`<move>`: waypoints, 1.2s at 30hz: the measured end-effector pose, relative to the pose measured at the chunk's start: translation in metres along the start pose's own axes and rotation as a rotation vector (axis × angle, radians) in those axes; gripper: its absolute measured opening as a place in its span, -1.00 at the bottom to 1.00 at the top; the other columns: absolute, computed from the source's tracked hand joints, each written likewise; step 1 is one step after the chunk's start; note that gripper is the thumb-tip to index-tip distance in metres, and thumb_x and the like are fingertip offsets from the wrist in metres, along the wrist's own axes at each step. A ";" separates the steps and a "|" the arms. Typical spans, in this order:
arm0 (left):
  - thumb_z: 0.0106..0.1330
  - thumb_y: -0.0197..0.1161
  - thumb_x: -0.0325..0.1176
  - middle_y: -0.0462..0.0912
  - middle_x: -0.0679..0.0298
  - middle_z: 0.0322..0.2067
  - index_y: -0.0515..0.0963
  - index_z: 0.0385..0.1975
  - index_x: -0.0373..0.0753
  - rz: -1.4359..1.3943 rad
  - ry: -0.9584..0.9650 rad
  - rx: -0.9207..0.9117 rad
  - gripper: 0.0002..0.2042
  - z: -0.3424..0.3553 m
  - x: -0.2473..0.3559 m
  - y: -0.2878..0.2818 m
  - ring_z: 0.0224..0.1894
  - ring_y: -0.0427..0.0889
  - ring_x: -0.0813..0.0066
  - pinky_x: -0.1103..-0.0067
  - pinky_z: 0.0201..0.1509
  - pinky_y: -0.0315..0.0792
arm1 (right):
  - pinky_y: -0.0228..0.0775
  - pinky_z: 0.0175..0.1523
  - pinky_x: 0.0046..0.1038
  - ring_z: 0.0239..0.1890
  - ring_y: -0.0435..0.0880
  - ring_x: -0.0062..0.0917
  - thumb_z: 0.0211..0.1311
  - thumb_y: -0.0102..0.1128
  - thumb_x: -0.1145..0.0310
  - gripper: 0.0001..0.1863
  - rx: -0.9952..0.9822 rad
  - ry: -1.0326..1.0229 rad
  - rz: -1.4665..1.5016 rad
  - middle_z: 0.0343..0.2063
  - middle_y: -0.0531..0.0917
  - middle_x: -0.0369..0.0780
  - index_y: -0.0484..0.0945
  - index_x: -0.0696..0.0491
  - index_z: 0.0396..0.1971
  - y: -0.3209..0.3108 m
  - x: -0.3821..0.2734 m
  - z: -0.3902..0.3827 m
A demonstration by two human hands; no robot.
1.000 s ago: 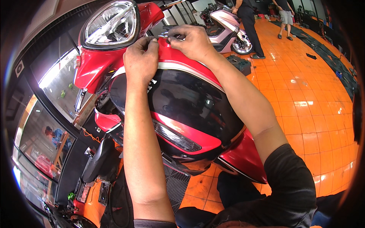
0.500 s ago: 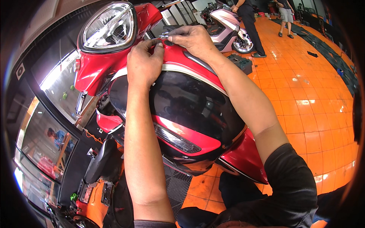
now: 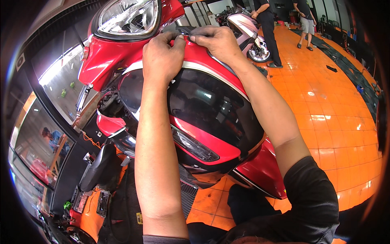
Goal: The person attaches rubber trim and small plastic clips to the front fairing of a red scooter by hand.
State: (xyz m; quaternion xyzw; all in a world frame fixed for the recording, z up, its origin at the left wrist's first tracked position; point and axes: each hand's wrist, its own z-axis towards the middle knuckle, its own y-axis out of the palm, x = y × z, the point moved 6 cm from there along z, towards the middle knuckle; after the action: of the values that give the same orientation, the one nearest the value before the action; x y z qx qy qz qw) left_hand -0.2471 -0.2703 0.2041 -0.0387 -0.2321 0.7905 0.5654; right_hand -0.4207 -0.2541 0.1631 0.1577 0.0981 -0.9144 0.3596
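Note:
A red scooter stands before me, its glossy black side panel [image 3: 207, 101] bordered by a white-edged red panel [image 3: 221, 73]. At the far top of that red panel both hands work close together. My left hand [image 3: 164, 57] rests there with its thumb and fingers curled together; what lies between them is hidden. Just right of it, my right hand [image 3: 217, 44] is pinched, thumb against forefinger, over the same spot. Any small piece in that pinch cannot be made out. A clear headlight [image 3: 128, 18] sits beyond the left hand.
Orange floor tiles [image 3: 317, 101] spread to the right. At the back, a pale pink scooter [image 3: 243, 25] stands beside a person in dark trousers [image 3: 268, 36], with another person in shorts [image 3: 306, 24] farther off. A black seat [image 3: 97, 171] lies at left, near glass panes.
My right fingers have come down onto the panel beside the left hand; the small metallic piece seen at them earlier is now hidden. The whole view has shifted slightly.

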 end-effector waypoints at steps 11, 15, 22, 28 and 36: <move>0.20 0.17 -0.18 0.69 -0.10 -0.37 0.69 -0.21 -0.27 -0.061 -0.025 0.031 -0.67 0.000 -0.006 -0.002 -0.21 0.68 -0.06 0.28 -0.03 0.51 | 0.46 -0.09 -0.59 -0.31 0.64 -0.65 0.17 0.33 0.30 -0.70 -0.017 0.077 -0.033 -0.35 0.75 -0.22 0.71 0.21 -0.20 -0.001 0.003 -0.003; 0.19 0.17 -0.18 0.69 -0.09 -0.38 0.69 -0.21 -0.28 -0.131 -0.067 0.038 -0.67 0.000 -0.009 -0.007 -0.23 0.69 -0.05 0.29 -0.04 0.51 | 0.47 -0.08 -0.60 -0.29 0.64 -0.65 0.19 0.33 0.35 -0.72 -0.039 0.060 0.049 -0.32 0.75 -0.21 0.70 0.23 -0.20 0.001 0.003 -0.003; 0.20 0.21 -0.12 0.71 -0.05 -0.37 0.67 -0.17 -0.33 -0.166 -0.057 0.055 -0.61 -0.001 -0.011 -0.013 -0.26 0.70 0.13 0.42 -0.07 0.48 | 0.47 -0.09 -0.64 -0.26 0.64 -0.66 0.18 0.34 0.38 -0.76 -0.066 0.082 0.145 -0.30 0.74 -0.22 0.71 0.21 -0.22 0.003 0.002 -0.004; 0.13 0.13 -0.21 0.69 -0.07 -0.41 0.69 -0.31 -0.30 -0.208 0.000 0.139 -0.68 -0.002 -0.014 -0.012 -0.24 0.67 -0.07 0.28 -0.02 0.51 | 0.47 -0.07 -0.60 -0.28 0.66 -0.65 0.16 0.34 0.33 -0.75 -0.044 0.114 0.121 -0.29 0.76 -0.24 0.73 0.17 -0.23 0.002 0.004 -0.003; 0.12 0.13 -0.22 0.70 -0.03 -0.41 0.70 -0.34 -0.28 -0.202 -0.036 0.127 -0.70 -0.003 -0.016 -0.014 -0.25 0.69 -0.03 0.29 -0.02 0.53 | 0.46 -0.01 -0.60 -0.21 0.66 -0.63 0.19 0.32 0.32 -0.73 -0.074 0.052 0.098 -0.25 0.75 -0.22 0.72 0.18 -0.19 0.008 -0.005 -0.003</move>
State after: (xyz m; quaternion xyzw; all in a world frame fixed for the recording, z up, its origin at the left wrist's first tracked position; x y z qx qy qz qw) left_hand -0.2282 -0.2805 0.2036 0.0351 -0.1944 0.7431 0.6394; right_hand -0.4114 -0.2556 0.1610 0.1724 0.1334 -0.8871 0.4067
